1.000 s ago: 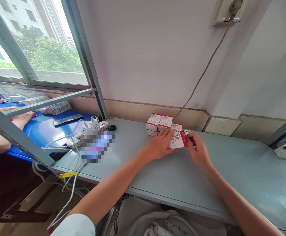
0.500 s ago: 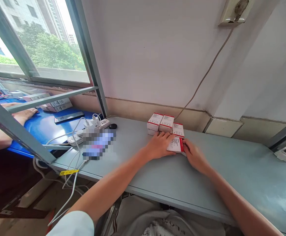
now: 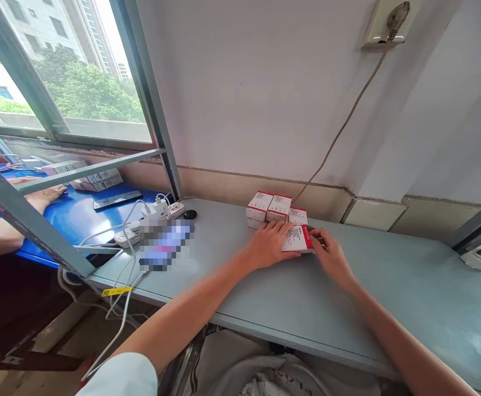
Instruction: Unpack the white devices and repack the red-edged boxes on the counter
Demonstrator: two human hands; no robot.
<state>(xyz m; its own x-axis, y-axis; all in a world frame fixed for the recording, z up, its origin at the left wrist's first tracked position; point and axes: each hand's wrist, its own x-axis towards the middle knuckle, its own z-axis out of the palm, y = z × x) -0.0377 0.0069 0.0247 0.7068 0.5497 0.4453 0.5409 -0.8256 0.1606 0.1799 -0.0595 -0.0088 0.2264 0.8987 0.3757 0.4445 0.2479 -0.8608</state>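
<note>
A small white box with a red end point(image 3: 299, 238) lies near the back of the grey table point(image 3: 389, 286), held between both hands. My left hand point(image 3: 268, 244) grips its left side with the fingers curled over the top. On the red end sit the pinching fingers of my right hand point(image 3: 330, 254). Just behind it, against the wall, stand three similar white and red boxes point(image 3: 277, 208), some stacked on others.
A power strip with chargers and white cables point(image 3: 141, 228), a blurred phone point(image 3: 164, 246) and a small black object point(image 3: 190, 214) lie at the table's left end. Beyond a metal frame point(image 3: 26, 220), another person's hand point(image 3: 46, 195) rests on a blue table with more boxes.
The box was tilted up a second ago, was lowered toward the table, and now sits slightly raised again close to the stack. Both hands stayed on it.
</note>
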